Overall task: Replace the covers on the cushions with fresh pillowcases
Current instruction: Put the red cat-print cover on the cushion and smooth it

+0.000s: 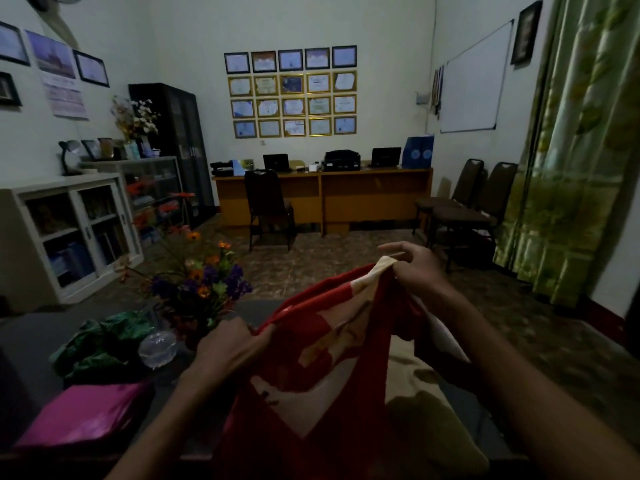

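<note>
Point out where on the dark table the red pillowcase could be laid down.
Bare dark table shows left of the green cloth, and a smaller strip behind the flower arrangement. The near part is crowded: green cloth, clear glass dish, pink folder. Both hands grip the red pillowcase.

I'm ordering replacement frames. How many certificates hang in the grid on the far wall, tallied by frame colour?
Dark-framed certificates: 5
Gold-framed certificates: 15
Total: 20
</note>
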Action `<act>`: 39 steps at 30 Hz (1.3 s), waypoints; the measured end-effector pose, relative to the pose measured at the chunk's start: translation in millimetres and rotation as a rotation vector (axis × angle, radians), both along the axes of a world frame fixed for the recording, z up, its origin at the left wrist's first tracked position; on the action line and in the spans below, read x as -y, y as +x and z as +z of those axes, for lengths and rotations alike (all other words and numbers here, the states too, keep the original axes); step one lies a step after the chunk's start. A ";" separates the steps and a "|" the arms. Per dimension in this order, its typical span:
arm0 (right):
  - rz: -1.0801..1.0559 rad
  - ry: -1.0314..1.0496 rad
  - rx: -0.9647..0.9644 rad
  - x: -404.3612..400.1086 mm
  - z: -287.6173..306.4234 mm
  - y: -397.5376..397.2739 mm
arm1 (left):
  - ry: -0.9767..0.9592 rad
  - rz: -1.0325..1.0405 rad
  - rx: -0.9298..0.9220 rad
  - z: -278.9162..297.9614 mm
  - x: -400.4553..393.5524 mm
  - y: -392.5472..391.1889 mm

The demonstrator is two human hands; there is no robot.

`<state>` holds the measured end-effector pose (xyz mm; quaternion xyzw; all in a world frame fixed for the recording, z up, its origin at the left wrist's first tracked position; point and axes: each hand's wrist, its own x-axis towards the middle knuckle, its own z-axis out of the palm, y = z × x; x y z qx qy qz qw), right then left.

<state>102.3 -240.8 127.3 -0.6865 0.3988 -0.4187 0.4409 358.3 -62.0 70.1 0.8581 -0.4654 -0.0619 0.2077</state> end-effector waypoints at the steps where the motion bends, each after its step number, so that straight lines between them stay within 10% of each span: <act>1: 0.062 0.007 -0.022 1.5 5.7 0.1 | -0.046 0.040 0.029 2.8 3.4 0.8; 5: 0.221 0.011 -0.154 12.1 28.7 -4.3 | -0.274 0.094 0.185 29.4 7.1 6.2; 10: -0.419 -0.669 -0.487 4.8 4.2 16.6 | -0.561 0.017 0.258 40.5 21.7 6.1; 14: -0.416 -0.368 -0.620 6.6 -53.2 25.2 | -0.571 0.041 0.097 25.7 32.0 8.1; 19: -0.252 -0.053 -0.385 8.2 -73.3 29.7 | -0.631 0.077 0.103 22.5 20.8 16.2; 25: -0.068 -0.126 0.084 18.4 44.2 64.9 | -0.791 0.134 0.107 61.0 -4.8 18.8; 32: 0.172 -0.486 -0.369 -7.0 -22.3 50.6 | -0.127 0.094 -0.204 -1.8 -24.2 43.4; 39: -0.297 -0.472 -0.641 30.5 -77.3 -29.2 | 0.011 -0.084 -0.283 -45.1 -12.9 19.0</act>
